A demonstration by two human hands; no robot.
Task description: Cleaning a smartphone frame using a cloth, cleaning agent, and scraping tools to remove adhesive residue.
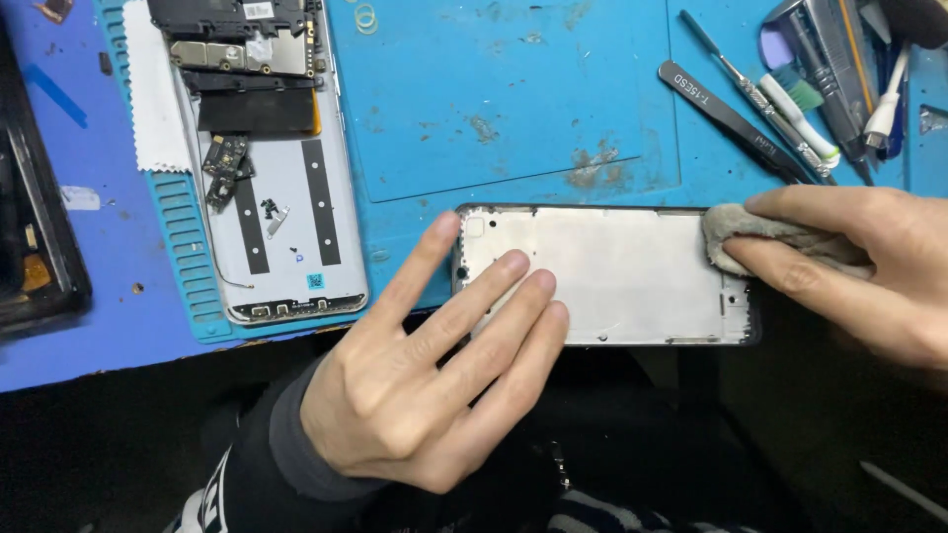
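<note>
Phone frame (pixel 612 276) at the mat's near edge: thin, stiff, probably bends easily. Your left hand (pixel 425 385) pins it, fingers flat and spread; your right hand (pixel 869 266) pinches a cloth (pixel 760 232). Hold by edges.

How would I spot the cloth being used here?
Start at the blue work mat and find the pale metal phone frame at its front edge. At the frame's right end, the right hand presses a small crumpled grey cloth, the only soft thing among hard tools.
</note>
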